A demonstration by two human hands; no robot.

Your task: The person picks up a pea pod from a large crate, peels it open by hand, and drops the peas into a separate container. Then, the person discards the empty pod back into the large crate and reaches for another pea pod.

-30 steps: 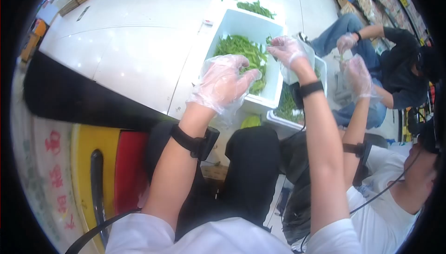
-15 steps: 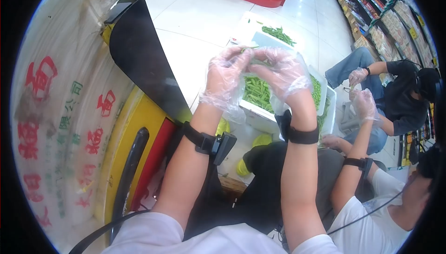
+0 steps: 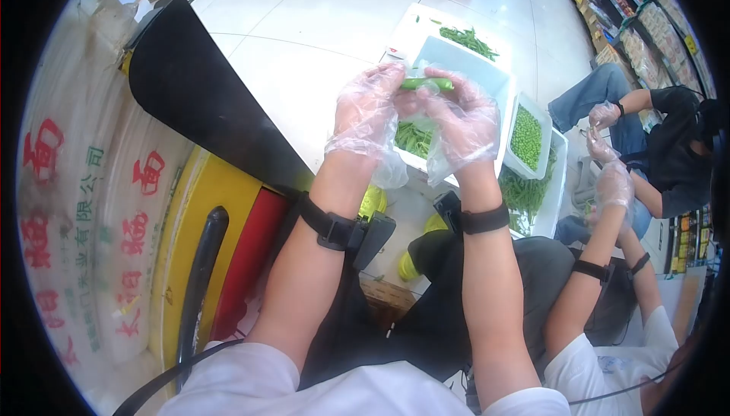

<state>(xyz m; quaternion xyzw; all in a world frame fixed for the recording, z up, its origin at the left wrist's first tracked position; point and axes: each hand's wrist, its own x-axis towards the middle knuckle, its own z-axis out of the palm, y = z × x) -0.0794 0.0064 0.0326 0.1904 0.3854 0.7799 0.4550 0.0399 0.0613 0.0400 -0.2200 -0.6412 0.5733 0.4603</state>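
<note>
A green pea pod point(image 3: 427, 83) is held level between my hands, above a white foam box point(image 3: 435, 49) with more pods in its lower part. My left hand point(image 3: 366, 112), in a clear plastic glove, pinches the pod's left end. My right hand point(image 3: 465, 121), gloved the same way, has its thumb and fingers closed on the right part of the pod. Part of the box and its pods are hidden behind my hands. Just right of the box, a white tray point(image 3: 546, 159) holds shelled green peas point(image 3: 526, 136).
Another foam box point(image 3: 560, 180) with green pods or hulls stands beneath the pea tray. Pods point(image 3: 468, 39) lie on a white surface beyond. Two people with gloved hands point(image 3: 614, 188) work at my right. A black panel point(image 3: 205, 89) and plastic-wrapped sacks point(image 3: 99, 211) stand left.
The pod now shows clearly between my hands, which have moved slightly apart. My view has shifted, so more of the pea tray and lower box shows. The people at right have moved their hands.
</note>
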